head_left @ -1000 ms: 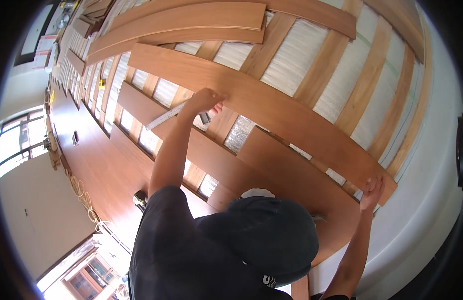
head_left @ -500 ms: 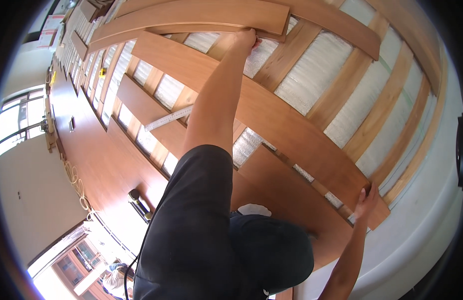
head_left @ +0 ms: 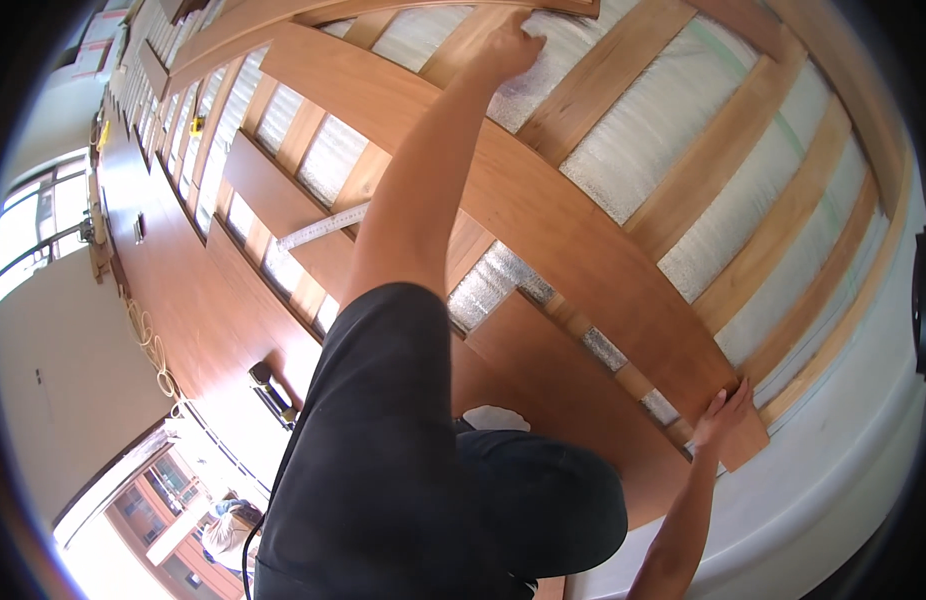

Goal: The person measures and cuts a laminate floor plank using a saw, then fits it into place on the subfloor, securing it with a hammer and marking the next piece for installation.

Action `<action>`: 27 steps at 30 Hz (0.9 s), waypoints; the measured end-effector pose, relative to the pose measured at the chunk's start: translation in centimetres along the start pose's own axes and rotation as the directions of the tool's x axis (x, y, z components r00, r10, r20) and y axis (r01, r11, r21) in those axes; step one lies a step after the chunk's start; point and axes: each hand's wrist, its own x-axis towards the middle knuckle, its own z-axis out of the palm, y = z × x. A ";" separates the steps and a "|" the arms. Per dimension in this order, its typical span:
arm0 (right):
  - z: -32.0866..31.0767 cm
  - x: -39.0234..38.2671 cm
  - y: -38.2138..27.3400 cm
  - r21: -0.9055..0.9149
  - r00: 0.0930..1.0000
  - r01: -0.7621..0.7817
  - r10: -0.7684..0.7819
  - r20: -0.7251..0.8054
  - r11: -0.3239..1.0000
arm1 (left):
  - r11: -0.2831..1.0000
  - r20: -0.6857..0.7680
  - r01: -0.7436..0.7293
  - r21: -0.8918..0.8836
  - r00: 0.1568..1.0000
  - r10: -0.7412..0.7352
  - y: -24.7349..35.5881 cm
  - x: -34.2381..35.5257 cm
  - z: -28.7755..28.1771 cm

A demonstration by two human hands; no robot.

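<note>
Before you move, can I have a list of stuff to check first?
1. Right hand touching the long plank: ok, it is at the plank's right end.
2. Left hand on that plank: not ok, it is beyond the far edge, near the silvery sheeting.
3. Long plank snug against the wide board: not ok, sheeting shows in the gap.
4. Ruler clear of the long plank: cannot tell, the left forearm hides one end.
5. Black-and-yellow tool away from both hands: ok, it sits on the laid floor.
</note>
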 end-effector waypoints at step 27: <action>1.4 -7.9 3.8 0.818 0.488 -0.517 0.699 0.523 -0.251 | 0.586 0.344 0.745 -0.319 0.667 -0.660 -4.1 -31.6 -15.6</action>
